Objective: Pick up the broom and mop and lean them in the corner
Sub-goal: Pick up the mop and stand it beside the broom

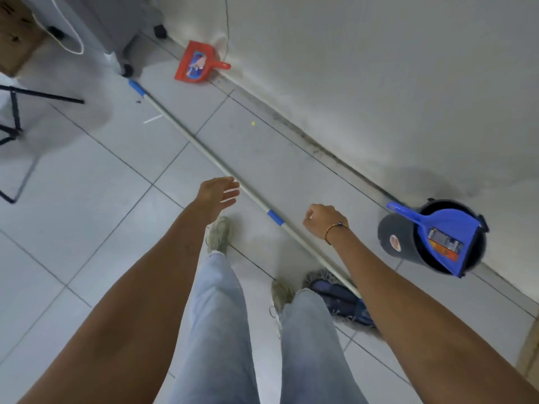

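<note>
Both hands empty, left hand [218, 191] spread loose above mop handle [201, 148]; right hand [322, 218] curled closed

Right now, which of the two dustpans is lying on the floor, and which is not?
The red dustpan lies on the floor tiles by the wall, handle pointing right. The blue dustpan does not: it sits tilted in the dark bucket, handle sticking out.

Bare arms, no sleeves, beaded bracelet [336, 230] on the right wrist, faded light-blue jeans [221, 330] with frayed hems, scuffed pale sneakers [219, 233].
</note>
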The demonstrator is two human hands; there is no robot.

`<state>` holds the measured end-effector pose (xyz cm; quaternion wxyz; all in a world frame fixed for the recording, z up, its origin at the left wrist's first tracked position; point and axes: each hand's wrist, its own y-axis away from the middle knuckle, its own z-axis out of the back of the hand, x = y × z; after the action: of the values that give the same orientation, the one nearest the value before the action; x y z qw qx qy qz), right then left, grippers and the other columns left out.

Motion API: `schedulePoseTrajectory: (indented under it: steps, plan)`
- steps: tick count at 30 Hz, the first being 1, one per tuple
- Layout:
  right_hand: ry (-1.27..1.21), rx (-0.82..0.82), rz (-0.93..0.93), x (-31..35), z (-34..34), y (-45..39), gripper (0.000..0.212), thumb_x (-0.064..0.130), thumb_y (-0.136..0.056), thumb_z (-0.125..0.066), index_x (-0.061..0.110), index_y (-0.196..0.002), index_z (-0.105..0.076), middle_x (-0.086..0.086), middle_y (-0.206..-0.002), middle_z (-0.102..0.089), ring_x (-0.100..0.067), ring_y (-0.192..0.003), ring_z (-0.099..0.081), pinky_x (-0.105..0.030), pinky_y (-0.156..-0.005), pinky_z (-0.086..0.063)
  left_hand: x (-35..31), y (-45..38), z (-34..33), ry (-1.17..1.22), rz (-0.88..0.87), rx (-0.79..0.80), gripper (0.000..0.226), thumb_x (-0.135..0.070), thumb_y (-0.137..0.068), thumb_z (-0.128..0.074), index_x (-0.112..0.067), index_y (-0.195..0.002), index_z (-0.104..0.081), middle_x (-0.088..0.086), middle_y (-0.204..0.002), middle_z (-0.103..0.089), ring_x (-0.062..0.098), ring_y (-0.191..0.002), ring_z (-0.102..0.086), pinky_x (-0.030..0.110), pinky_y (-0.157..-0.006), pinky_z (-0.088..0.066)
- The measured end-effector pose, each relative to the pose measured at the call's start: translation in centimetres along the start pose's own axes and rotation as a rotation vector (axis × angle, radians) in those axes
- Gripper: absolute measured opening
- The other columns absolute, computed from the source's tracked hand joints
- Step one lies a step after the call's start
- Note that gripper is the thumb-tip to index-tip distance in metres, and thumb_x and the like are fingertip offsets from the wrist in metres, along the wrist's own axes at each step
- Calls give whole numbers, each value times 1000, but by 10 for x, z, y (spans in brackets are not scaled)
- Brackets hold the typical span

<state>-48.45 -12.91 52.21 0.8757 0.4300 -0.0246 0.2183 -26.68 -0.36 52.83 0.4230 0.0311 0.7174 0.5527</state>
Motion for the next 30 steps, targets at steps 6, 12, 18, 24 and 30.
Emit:
schedulePoseTrajectory:
  steps: [6,12,18,24,30]
  plan:
    - [-58,149,-184,3,-23,-108,40,35,-87,-48,21,-124,-53,-7,-126,-60,-28,-108,-59,-35,-91,-48,-25,-140,26,110,147,-92,19,-14,-97,-48,-4,-112,-51,9,-101,-57,27,-95,-55,39,-101,-43]
    - [-82,256,-251,-5,-146,-226,40,28,-86,-52,14,-123,-56,-10,-115,-62,-29,-109,-59,-33,-87,-48,32,-295,26,44,262,-144,46,-16,-98,-45,-8,-142,-36,14,-146,-41,25,-119,-48,34,-106,-38]
    - [-58,211,-220,-49,-284,-345,60,25,-78,-62,16,-133,-40,-10,-132,-44,-29,-123,-44,-40,-102,-41,134,-464,16,-57,254,-193,59,-7,-94,-51,-9,-148,-26,11,-155,-28,27,-139,-36,27,-93,-46]
    - [-49,242,-259,-111,-343,-402,54,28,-83,-61,12,-131,-42,-12,-132,-50,-32,-120,-50,-39,-98,-43,190,-549,21,70,301,-213,37,-19,-87,-58,-13,-123,-51,12,-125,-59,25,-89,-61,38,-74,-53]
    - [-278,125,-310,-85,-342,-415,34,33,-84,-62,11,-109,-61,-13,-104,-70,-28,-92,-66,-32,-80,-51,186,-539,-2,257,184,-279,18,-20,-90,-60,-11,-81,-47,6,-70,-49,17,-57,-48,34,-63,-53]
